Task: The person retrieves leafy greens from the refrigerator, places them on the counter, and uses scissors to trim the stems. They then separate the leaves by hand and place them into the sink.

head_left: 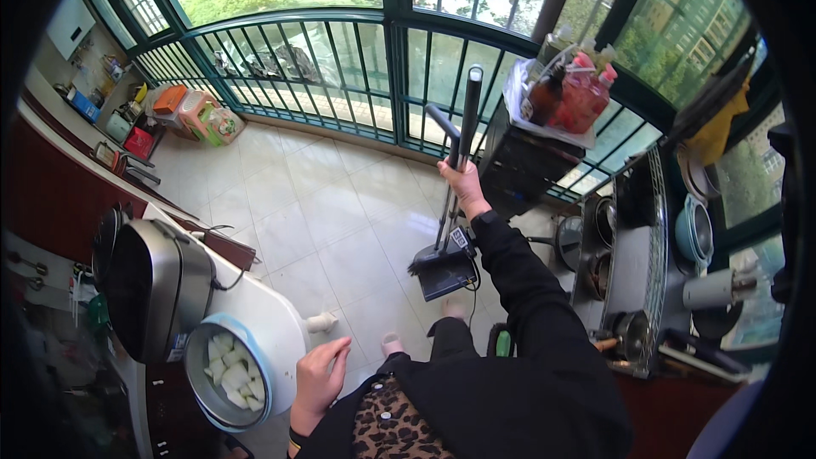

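Note:
My right hand (pixel 464 184) is wrapped round the upper shafts of a broom and a long-handled dustpan, held together. The dark dustpan (pixel 448 278) hangs low in front of my feet, tilted, its handle (pixel 472 102) rising past my fist. Beside the pan show the broom's dark bristles (pixel 414 269); its handle (pixel 441 121) leans left at the top. At my left side, my left hand (pixel 320 376) holds nothing, its fingers loosely stretched and the thumb apart. It is nearest to the white counter's rounded end (pixel 285 336), not touching it.
A pot of pale cut pieces (pixel 228 371) and a steel-sided appliance (pixel 157 289) stand on the left counter. To the right are a black cabinet (pixel 523 161) topped with bottles and a wire rack (pixel 654 263) of pans. Bags and boxes (pixel 191 112) sit by the railing.

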`<state>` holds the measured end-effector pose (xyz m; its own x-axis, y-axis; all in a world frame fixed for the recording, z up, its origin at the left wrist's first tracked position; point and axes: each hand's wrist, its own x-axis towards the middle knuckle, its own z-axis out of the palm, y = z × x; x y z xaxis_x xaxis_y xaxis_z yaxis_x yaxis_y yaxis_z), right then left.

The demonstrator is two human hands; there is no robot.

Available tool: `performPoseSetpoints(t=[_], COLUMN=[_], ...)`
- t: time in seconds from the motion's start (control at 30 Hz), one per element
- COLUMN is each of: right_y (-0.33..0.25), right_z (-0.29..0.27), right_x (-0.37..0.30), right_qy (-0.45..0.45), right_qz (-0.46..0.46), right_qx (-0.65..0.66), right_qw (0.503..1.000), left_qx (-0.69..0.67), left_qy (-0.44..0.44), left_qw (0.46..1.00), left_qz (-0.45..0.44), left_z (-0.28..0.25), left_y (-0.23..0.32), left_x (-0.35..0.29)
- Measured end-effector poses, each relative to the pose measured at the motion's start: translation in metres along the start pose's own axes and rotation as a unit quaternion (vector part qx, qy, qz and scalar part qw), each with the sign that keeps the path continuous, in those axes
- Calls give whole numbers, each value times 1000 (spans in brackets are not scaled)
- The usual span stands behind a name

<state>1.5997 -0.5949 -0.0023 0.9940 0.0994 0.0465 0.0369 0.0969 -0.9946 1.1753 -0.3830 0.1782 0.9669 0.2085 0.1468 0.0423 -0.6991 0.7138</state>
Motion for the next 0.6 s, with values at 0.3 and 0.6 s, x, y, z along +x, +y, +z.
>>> performPoseSetpoints(t=[0.3,0.6], right_y=[128,207], right_z=[12,21], right_x=[251,384], right_qy=[77,159], right_qz=[28,-13], right_qx=[-104,-99], right_qw=[991,982], left_qx=[-108,-82], left_qy=[183,151], left_qw=[843,685], left_qz=[-493,-708], left_z=[117,163], left_y=[-41,14], left_x=[-81,-227])
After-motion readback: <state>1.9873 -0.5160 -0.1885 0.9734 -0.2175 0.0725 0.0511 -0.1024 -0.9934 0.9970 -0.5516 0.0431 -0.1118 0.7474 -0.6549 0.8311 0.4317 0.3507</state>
